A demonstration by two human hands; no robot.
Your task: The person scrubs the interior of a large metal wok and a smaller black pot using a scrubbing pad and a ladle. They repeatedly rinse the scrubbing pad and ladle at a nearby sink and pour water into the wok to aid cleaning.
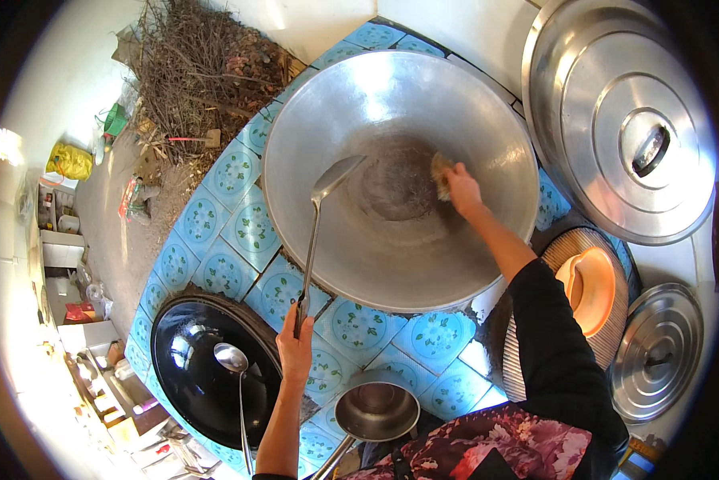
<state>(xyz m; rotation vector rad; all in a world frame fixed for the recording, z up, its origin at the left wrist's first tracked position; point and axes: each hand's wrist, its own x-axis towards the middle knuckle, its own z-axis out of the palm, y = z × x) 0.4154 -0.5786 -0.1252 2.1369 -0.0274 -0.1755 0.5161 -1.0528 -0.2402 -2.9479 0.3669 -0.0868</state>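
Observation:
My left hand [294, 348] grips the handle of a long metal cooking spatula [314, 240], its blade raised over the left side of a large metal wok [335, 264]. In my right hand [462, 189] is a tan, fibrous scrubber [440, 174], resting against the wok's inner right wall. The wok is set into a stove top of blue flower-patterned tiles [254, 228]. Its bottom is darker than its walls and looks wet.
A black wok [197, 384] with a metal ladle [232, 358] sits at the lower left. Near my body is a saucepan [377, 414]. At the right stand a large metal lid [581, 120], an orange plastic scoop [593, 294] and a smaller lid [659, 354]. Brushwood [179, 90] lies beyond.

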